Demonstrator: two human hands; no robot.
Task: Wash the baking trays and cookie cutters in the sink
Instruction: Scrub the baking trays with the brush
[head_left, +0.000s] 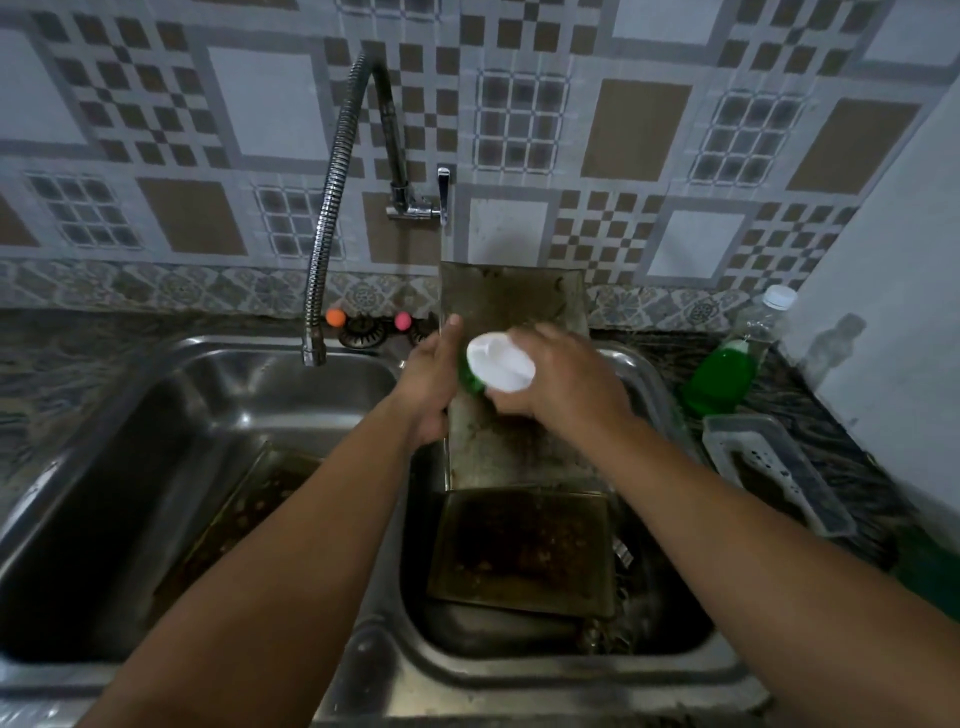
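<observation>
- The long rectangular metal baking tray (511, 306) stands on end in the right basin of the double stainless-steel sink (218, 395), its long axis running up and away from the person, its top edge leaning on the tiled wall and its stained inner face turned toward the camera
- The left hand (428, 382) grips the tray's left rim, fingers curled round the edge with the thumb up along it
- The right hand (558, 376) holds a white-topped scrubber with a green pad (496, 369), fingers wrapped over its back, the green pad pressed against the tray's face near the left rim
- A second, darker square baking tray (524, 551) lies tilted in the right basin just below the upright one, touching its lower edge; a third grimy tray (249, 499) leans in the left basin
- The upright tray fills most of the right basin's width; the left basin has open room beyond its tray
- A flexible coiled chrome faucet (332, 208) arcs from the wall and ends over the left basin
- On the dark patterned counter at the right stand a clear plastic bottle of green liquid (732, 364) and a perforated clear plastic tray (774, 473)
- Grey-and-brown checked tiles (639, 130) cover the wall behind
</observation>
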